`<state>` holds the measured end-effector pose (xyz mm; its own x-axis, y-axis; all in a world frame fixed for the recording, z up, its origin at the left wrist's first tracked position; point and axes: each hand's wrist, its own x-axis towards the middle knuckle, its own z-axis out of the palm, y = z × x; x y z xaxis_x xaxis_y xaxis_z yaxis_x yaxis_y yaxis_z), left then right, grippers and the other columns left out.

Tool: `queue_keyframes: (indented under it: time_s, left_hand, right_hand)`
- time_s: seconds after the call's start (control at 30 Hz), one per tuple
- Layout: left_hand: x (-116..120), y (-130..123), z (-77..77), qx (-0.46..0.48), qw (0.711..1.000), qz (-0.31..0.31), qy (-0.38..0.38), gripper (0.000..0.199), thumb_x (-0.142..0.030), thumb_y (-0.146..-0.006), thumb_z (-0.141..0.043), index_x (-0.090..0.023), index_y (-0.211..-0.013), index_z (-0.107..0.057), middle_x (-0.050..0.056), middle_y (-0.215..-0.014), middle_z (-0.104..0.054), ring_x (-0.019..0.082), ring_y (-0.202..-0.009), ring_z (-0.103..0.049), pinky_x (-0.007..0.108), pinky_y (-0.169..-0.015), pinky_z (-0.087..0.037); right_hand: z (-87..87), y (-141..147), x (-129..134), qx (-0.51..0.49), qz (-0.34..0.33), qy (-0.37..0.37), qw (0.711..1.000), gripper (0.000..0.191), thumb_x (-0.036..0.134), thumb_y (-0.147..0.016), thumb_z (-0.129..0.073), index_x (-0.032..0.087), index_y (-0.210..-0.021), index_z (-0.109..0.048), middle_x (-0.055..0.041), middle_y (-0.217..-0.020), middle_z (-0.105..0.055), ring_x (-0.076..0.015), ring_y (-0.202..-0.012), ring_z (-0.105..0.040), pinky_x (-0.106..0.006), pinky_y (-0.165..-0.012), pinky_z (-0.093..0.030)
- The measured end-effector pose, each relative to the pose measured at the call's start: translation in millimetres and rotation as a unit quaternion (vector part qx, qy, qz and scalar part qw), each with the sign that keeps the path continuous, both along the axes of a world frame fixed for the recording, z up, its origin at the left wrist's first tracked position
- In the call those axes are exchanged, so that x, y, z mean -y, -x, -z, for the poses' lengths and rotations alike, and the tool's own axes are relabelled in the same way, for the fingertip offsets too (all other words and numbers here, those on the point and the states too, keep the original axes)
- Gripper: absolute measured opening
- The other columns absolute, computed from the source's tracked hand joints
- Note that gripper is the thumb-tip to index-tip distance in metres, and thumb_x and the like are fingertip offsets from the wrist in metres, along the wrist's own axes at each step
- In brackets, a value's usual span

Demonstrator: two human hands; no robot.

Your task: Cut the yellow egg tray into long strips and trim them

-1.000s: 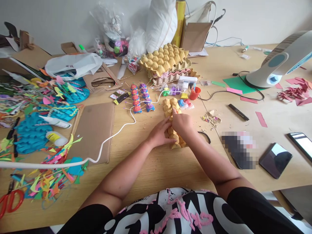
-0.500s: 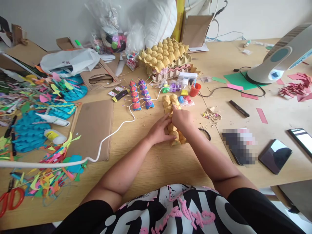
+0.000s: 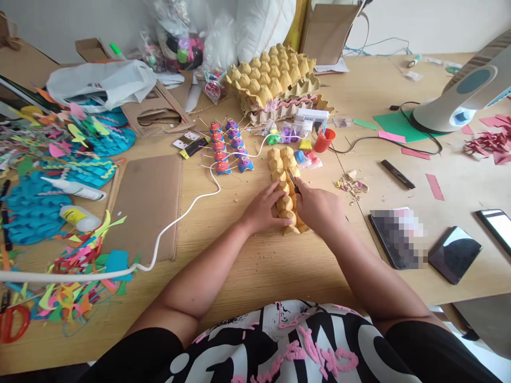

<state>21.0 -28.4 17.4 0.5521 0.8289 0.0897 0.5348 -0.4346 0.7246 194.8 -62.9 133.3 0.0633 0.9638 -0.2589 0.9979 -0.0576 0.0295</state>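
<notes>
A yellow egg carton strip [image 3: 286, 204], two rows of cups wide, lies on the table in front of me with its bumps upward. My left hand [image 3: 261, 210] grips its left side, thumb near the close end and fingers on the cups. In my right hand [image 3: 320, 208] is a small dark-handled knife [image 3: 293, 177], its thin blade tip at the cups in the strip's middle. The fist hides most of the handle. Beyond the strip's left side stand painted egg carton pieces [image 3: 222, 150] in red, blue and purple, with pins sticking out.
A white cable [image 3: 191, 205] crosses the table. Stacked egg trays [image 3: 271, 80] stand behind; a red cup [image 3: 324, 140] and shavings [image 3: 351, 184] lie to the right. Phones [image 3: 455, 255] are at far right. Cardboard [image 3: 146, 205], paper scraps [image 3: 85, 282] and red scissors [image 3: 15, 323] occupy the left.
My right hand has drawn back toward me and right along the strip, and the knife now shows. The left hand stays on the strip. The view has shifted slightly.
</notes>
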Motion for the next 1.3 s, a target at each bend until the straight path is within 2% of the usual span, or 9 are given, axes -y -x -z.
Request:
queue_keyframes:
  time_s: [0.13,0.23,0.37,0.5,0.63,0.77,0.97,1.17,1.3]
  left_hand:
    - [-1,1,-0.1,0.007,1.0,0.007,0.001,0.09,-0.066,-0.07,-0.087,-0.023,-0.144,-0.061,0.015,-0.177,-0.024,0.039,-0.159,-0.036,0.055,-0.13,-0.037]
    - [-1,1,-3.2,0.013,1.0,0.006,0.008,0.09,-0.065,-0.069,-0.088,-0.023,-0.143,-0.061,0.014,-0.177,-0.023,0.04,-0.159,-0.037,0.055,-0.128,-0.039]
    - [0,0,-6.2,0.012,1.0,0.004,0.011,0.088,-0.063,-0.068,-0.089,-0.023,-0.142,-0.062,0.014,-0.177,-0.023,0.04,-0.158,-0.037,0.055,-0.128,-0.039]
    - [0,-1,-5.1,0.013,1.0,0.004,0.008,0.086,-0.062,-0.068,-0.089,-0.022,-0.14,-0.062,0.015,-0.177,-0.023,0.04,-0.158,-0.038,0.054,-0.127,-0.04]
    - [-2,0,-3.0,0.017,1.0,0.003,0.016,0.087,-0.063,-0.067,-0.088,-0.023,-0.141,-0.062,0.015,-0.177,-0.023,0.04,-0.159,-0.037,0.055,-0.127,-0.039]
    - [-2,0,-1.9,0.017,1.0,0.009,0.012,0.088,-0.063,-0.067,-0.088,-0.023,-0.14,-0.062,0.015,-0.176,-0.025,0.04,-0.159,-0.037,0.056,-0.128,-0.038]
    - [-1,0,-2.1,0.013,1.0,-0.003,0.009,0.087,-0.061,-0.065,-0.09,-0.023,-0.138,-0.064,0.014,-0.175,-0.028,0.041,-0.158,-0.038,0.054,-0.128,-0.04]
    - [0,-1,-5.5,0.018,1.0,0.0,0.009,0.083,-0.059,-0.066,-0.091,-0.024,-0.137,-0.064,0.015,-0.175,-0.029,0.04,-0.157,-0.04,0.054,-0.127,-0.04]
    - [0,-1,-6.4,0.016,1.0,-0.003,0.007,0.085,-0.061,-0.065,-0.091,-0.022,-0.136,-0.065,0.015,-0.174,-0.029,0.04,-0.157,-0.04,0.053,-0.128,-0.039]
  right_hand:
    - [15.2,3,5,0.01,-0.009,-0.004,1.0,0.06,0.033,-0.107,-0.035,0.023,-0.167,-0.033,-0.0133,-0.107,-0.081,-0.0255,-0.096,-0.077,-0.032,-0.074,-0.051]
    - [18.2,6,6,0.015,-0.021,-0.009,1.0,0.061,0.029,-0.107,-0.036,0.019,-0.167,-0.032,-0.0135,-0.104,-0.081,-0.0251,-0.094,-0.078,-0.031,-0.069,-0.05]
    - [19.7,7,8,0.034,-0.04,-0.005,0.999,0.068,0.025,-0.104,-0.042,0.013,-0.169,-0.023,-0.0147,-0.1,-0.081,-0.024,-0.091,-0.078,-0.029,-0.063,-0.048]
    - [18.6,10,7,0.036,-0.034,0.007,0.999,0.083,0.022,-0.1,-0.05,0.015,-0.171,-0.008,-0.0155,-0.099,-0.081,-0.0243,-0.09,-0.078,-0.027,-0.063,-0.048]
    - [11.1,14,6,0.033,-0.043,0.036,0.998,0.09,0.021,-0.096,-0.058,0.015,-0.171,-0.008,-0.0166,-0.098,-0.08,-0.0253,-0.09,-0.078,-0.027,-0.066,-0.049]
    - [10.1,17,2,0.04,-0.044,0.044,0.997,0.089,0.023,-0.095,-0.058,0.015,-0.171,-0.01,-0.0175,-0.102,-0.08,-0.0252,-0.093,-0.078,-0.028,-0.068,-0.051]
    - [22.2,20,-11,0.028,-0.027,0.033,0.999,0.093,0.018,-0.095,-0.051,0.015,-0.17,0.004,-0.0177,-0.107,-0.08,-0.0244,-0.094,-0.079,-0.029,-0.069,-0.053]
    - [18.9,16,0,0.044,-0.034,0.048,0.997,0.094,0.02,-0.094,-0.056,0.016,-0.17,0.0,-0.0156,-0.099,-0.081,-0.0253,-0.092,-0.079,-0.03,-0.068,-0.054]
    - [23.1,16,-10,0.03,-0.024,0.044,0.998,0.092,0.019,-0.097,-0.053,0.018,-0.17,0.003,-0.0165,-0.103,-0.08,-0.0248,-0.094,-0.079,-0.029,-0.071,-0.054]
